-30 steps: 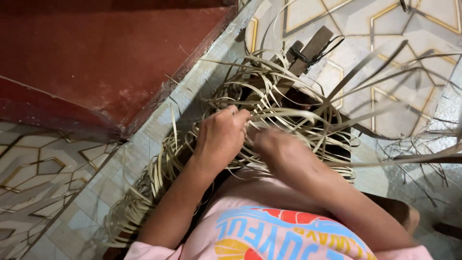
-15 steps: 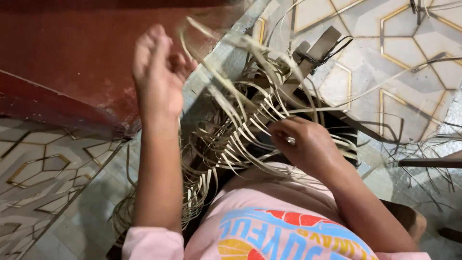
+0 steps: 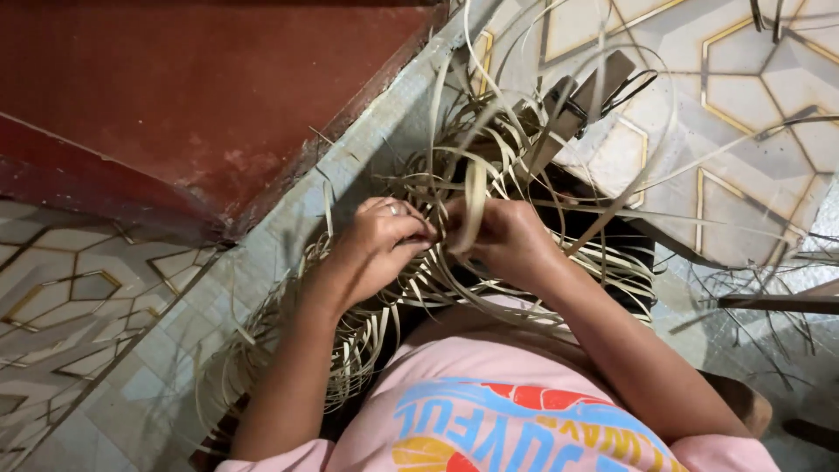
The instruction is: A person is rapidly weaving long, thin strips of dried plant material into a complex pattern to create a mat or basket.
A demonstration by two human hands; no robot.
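A tangle of thin pale bamboo strips (image 3: 559, 253) lies across my lap and spills onto the floor. My left hand (image 3: 371, 249) and my right hand (image 3: 502, 236) meet in the middle of it. Both pinch one wide pale strip (image 3: 474, 197) that rises between them and loops upward. A ring shows on a finger of my left hand. Underneath the strips sits a dark woven base (image 3: 612, 232), mostly hidden. A wooden bar with a black clip (image 3: 581, 96) sticks out at the far end of the bundle.
A red step (image 3: 201, 96) fills the upper left. Patterned floor tiles (image 3: 752, 105) lie to the right and lower left. More loose strips (image 3: 262, 358) trail past my left elbow. A dark bar (image 3: 778, 303) lies at the right edge.
My left hand was raised high to the left, pulling strips up; it has come down to the bundle. Both hands now pinch the same wide strip.
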